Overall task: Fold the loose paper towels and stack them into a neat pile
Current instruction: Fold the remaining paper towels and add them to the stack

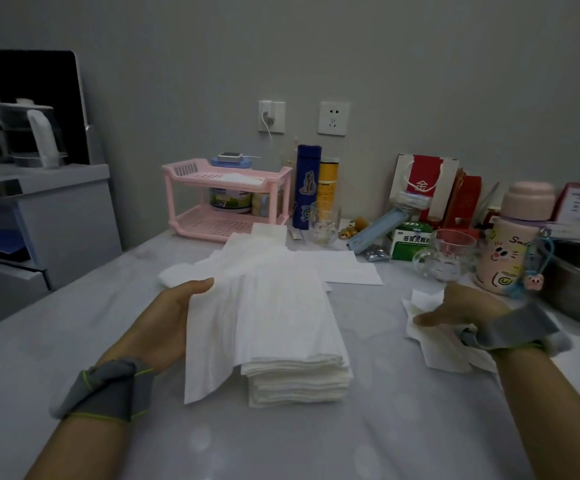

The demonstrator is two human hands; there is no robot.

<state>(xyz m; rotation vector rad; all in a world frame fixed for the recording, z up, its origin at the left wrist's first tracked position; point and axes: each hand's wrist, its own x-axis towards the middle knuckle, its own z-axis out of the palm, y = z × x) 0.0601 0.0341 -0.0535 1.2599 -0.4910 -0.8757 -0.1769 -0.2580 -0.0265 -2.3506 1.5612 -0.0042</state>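
A thick pile of folded white paper towels (295, 372) sits in the middle of the table. A folded towel (219, 327) lies across its top and hangs off the left side, and my left hand (163, 323) holds that towel's left edge. More loose towels (337, 268) lie spread flat behind the pile. To the right, my right hand (461, 310) rests palm down with straight fingers on a crumpled loose towel (444, 341). Both wrists wear grey bands.
A pink two-tier rack (226, 199), blue and yellow bottles (307, 185), glass mugs (444, 254), a green medicine box (409, 240), a pink cartoon flask (510, 237) and a metal basin (579, 285) line the back and right. A grey cabinet with a kettle (35, 133) stands at left.
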